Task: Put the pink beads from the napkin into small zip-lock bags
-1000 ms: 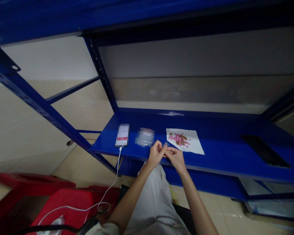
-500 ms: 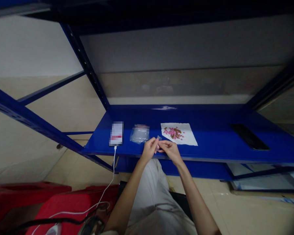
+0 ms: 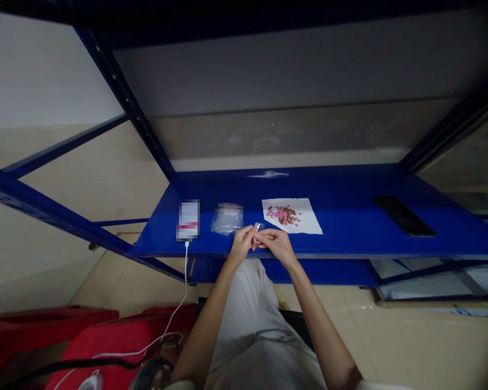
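A small clear plastic bag (image 3: 259, 227) is pinched between my two hands at the shelf's front edge. My left hand (image 3: 243, 241) grips its left side, fingers closed. My right hand (image 3: 277, 242) closes on the other side, thumb and fingertips meeting near the left ones. Something pinkish shows at the fingertips, too small to make out. Just beyond, a white sheet (image 3: 311, 223) bears a loose pile of pink beads (image 3: 287, 215) mixed with brownish-green pieces. To the left of my hands lies a stack of clear zip bags (image 3: 228, 219).
On the blue shelf (image 3: 341, 216), a phone (image 3: 188, 219) charges at the left by a white cable (image 3: 186, 281). A dark phone (image 3: 404, 216) lies at the right. Blue uprights frame both sides. A red stool (image 3: 106, 341) stands at lower left.
My view has shifted slightly, so the whole scene sits a little further left and up. Both hands stay together on the small bag, the right fingers now closer over it.
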The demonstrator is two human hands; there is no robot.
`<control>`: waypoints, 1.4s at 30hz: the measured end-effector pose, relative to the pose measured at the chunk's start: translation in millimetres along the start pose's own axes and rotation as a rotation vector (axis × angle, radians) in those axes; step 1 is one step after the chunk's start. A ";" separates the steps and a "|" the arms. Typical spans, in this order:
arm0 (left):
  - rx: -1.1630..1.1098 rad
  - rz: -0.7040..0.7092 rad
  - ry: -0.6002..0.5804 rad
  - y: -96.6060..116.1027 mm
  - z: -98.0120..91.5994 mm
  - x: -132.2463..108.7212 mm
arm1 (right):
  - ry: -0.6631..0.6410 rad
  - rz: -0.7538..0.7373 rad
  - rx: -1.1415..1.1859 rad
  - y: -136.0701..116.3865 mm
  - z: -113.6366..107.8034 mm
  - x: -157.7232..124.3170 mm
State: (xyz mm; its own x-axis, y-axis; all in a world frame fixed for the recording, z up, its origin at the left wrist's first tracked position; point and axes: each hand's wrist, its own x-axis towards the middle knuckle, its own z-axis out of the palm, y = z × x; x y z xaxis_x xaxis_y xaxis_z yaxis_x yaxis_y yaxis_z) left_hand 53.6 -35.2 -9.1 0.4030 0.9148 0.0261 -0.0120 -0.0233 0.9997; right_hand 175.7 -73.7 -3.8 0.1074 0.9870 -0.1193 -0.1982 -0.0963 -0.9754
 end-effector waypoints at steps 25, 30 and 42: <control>0.189 0.102 0.071 -3.8 4.3 -3.5 | 0.125 -0.140 -0.161 4.3 4.0 0.0; 0.366 0.122 0.206 -7.6 11.2 -4.1 | 0.186 -0.169 -0.199 7.1 5.2 -1.1; 1.006 0.078 0.317 28.9 11.9 -15.4 | 0.327 -0.188 -0.217 2.3 6.6 -0.7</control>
State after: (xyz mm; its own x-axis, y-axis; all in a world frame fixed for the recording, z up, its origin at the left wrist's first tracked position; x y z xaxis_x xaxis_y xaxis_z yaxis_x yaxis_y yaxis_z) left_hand 57.9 -54.8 19.4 0.1749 0.9564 0.2339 0.7945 -0.2774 0.5401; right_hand 168.7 -73.7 -4.7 0.4321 0.9006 0.0461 0.0602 0.0222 -0.9979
